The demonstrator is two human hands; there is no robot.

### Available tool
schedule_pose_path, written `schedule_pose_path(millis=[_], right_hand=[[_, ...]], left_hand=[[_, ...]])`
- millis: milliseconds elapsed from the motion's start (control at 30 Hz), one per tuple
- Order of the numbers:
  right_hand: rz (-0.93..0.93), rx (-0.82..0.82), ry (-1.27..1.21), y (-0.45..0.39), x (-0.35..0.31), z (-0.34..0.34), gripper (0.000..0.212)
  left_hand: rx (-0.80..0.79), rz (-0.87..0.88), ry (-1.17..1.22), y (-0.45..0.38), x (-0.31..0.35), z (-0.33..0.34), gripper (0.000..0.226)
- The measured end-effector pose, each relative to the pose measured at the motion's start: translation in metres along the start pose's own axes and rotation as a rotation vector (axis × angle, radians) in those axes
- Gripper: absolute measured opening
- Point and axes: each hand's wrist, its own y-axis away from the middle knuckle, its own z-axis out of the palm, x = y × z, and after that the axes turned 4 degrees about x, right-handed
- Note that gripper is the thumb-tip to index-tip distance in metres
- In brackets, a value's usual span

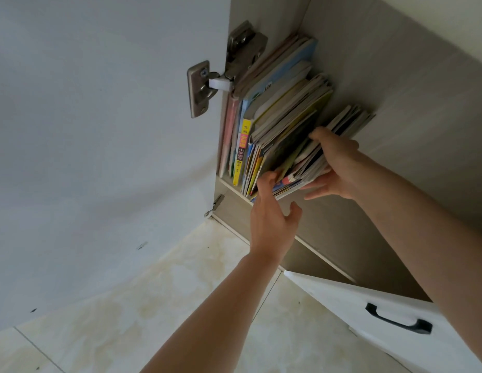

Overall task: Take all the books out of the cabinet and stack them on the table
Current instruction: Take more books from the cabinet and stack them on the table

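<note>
Several thin books (pixel 277 114) stand leaning on a shelf (pixel 235 191) inside the open cabinet (pixel 382 84). My right hand (pixel 334 168) grips the rightmost bundle of books (pixel 296 157) from its right side, thumb on top and fingers underneath. My left hand (pixel 272 214) reaches up to the bundle's lower front corner; its fingertips touch the spines and the thumb is spread apart. A yellow-spined book (pixel 241 152) stands further left among pink and blue ones. The table is out of view.
The white cabinet door (pixel 100 130) stands open at left on a metal hinge (pixel 204 87). A second white door with a black handle (pixel 398 319) is open at lower right. Pale tiled floor (pixel 159 292) lies below.
</note>
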Motion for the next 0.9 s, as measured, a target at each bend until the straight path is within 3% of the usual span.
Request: schedule_pose_path(millis=[133, 367, 500, 767, 900], right_hand=[[-0.031, 0.001, 0.027, 0.002, -0.001, 0.004, 0.068], [-0.102, 0.056, 0.170, -0.004, -0.001, 0.011, 0.049], [-0.119, 0.111, 0.212, -0.005, 0.000, 0.010, 0.043], [-0.051, 0.097, 0.198, 0.004, 0.014, -0.003, 0.047], [-0.065, 0.071, 0.224, 0.003, 0.012, -0.003, 0.046]], left_hand=[[-0.040, 0.044, -0.043, -0.021, -0.007, 0.010, 0.065], [0.074, 0.080, -0.107, -0.038, -0.013, 0.020, 0.048], [0.059, 0.137, -0.161, -0.043, -0.014, 0.020, 0.046], [0.027, 0.243, -0.186, -0.032, -0.023, 0.018, 0.042], [0.019, 0.186, -0.156, -0.027, -0.022, 0.018, 0.045]])
